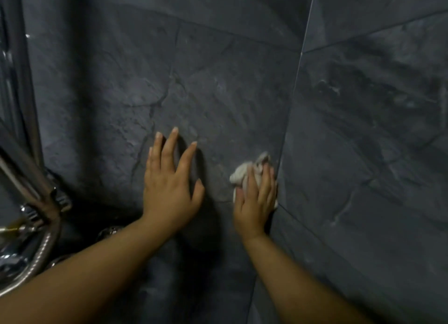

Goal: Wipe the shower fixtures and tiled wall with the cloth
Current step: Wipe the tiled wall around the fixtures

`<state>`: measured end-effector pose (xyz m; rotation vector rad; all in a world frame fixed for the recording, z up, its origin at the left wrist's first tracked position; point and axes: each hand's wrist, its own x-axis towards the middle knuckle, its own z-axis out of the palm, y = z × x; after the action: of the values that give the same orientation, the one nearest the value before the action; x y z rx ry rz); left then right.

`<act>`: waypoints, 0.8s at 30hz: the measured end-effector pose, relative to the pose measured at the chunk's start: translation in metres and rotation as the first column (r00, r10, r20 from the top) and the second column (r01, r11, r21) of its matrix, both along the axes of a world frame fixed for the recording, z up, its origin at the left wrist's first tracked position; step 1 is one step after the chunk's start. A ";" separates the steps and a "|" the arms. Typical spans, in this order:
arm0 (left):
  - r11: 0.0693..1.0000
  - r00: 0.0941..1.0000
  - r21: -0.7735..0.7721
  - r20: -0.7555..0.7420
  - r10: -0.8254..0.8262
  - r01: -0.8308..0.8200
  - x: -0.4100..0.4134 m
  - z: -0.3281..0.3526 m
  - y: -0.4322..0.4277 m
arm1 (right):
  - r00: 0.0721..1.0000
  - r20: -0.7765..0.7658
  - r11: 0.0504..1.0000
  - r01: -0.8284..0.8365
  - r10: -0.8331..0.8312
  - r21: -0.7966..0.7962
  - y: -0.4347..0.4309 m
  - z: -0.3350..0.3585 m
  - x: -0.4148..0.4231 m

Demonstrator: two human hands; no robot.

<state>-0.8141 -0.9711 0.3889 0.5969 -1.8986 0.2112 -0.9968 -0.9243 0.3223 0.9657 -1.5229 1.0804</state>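
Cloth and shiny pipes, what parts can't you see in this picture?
- Cloth, head view: mostly hidden under the right hand; its full shape cannot be told.
- Shower fixtures, head view: cut off by the left edge, dark and blurry.
- Knob, head view: partly behind the left forearm.
- Left hand: palm faces the wall; contact unclear.

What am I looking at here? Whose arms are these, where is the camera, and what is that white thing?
No machine here: a person wears a camera on the head, so you see their own two bare arms reaching forward. The left hand rests open, fingers spread, on the dark tiled wall. The right hand presses a crumpled white cloth against the wall, next to the corner where two walls meet. At lower left are shiny metal shower fixtures with a ribbed hose.
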 end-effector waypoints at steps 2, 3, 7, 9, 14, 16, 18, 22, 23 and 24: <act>0.999 1.000 0.021 -0.001 -0.025 0.025 0.003 0.002 -0.001 | 0.998 -0.042 0.996 0.034 -0.038 -0.077 -0.008 0.055 0.001; 0.999 0.999 0.028 -0.004 -0.035 0.036 0.004 0.003 -0.002 | 0.998 -0.051 0.991 0.036 -0.043 -0.125 -0.013 0.087 0.003; 0.998 0.998 0.041 -0.029 -0.054 0.055 0.009 -0.003 -0.003 | 1.000 0.025 0.964 0.007 0.000 -0.267 -0.030 0.158 0.023; 0.996 0.998 0.081 -0.052 -0.044 0.048 0.013 -0.008 -0.002 | 0.997 -0.079 0.981 0.000 -0.016 -0.192 -0.032 0.127 0.031; 0.981 0.998 0.180 -0.018 -0.067 0.069 0.036 -0.031 -0.001 | 0.891 -0.410 0.957 -0.085 0.197 0.277 -0.013 -0.031 0.036; 0.970 0.997 0.231 -0.005 -0.076 0.075 0.045 -0.037 0.001 | 0.895 -0.395 0.953 -0.092 0.206 0.287 -0.012 -0.040 0.035; 0.962 0.997 0.264 -0.025 -0.067 0.071 0.050 -0.036 0.001 | 0.922 -0.361 0.981 -0.077 0.138 0.178 -0.023 -0.001 0.044; 0.938 0.987 0.343 -0.158 -0.005 0.060 0.060 -0.026 0.001 | 0.965 -0.249 0.993 -0.105 0.089 -0.053 -0.054 0.129 0.085; 0.922 0.983 0.381 -0.184 0.005 0.067 0.063 -0.026 0.001 | 0.968 -0.232 0.989 -0.123 0.100 -0.087 -0.060 0.151 0.095; 0.911 0.979 0.405 -0.205 0.007 0.078 0.065 -0.027 0.001 | 0.974 -0.206 0.986 -0.123 0.098 -0.114 -0.064 0.163 0.104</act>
<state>-0.7491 -0.9706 0.3617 0.8316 -1.7600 -0.2758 -0.8926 -0.9887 0.4854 1.0479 -1.2354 1.1083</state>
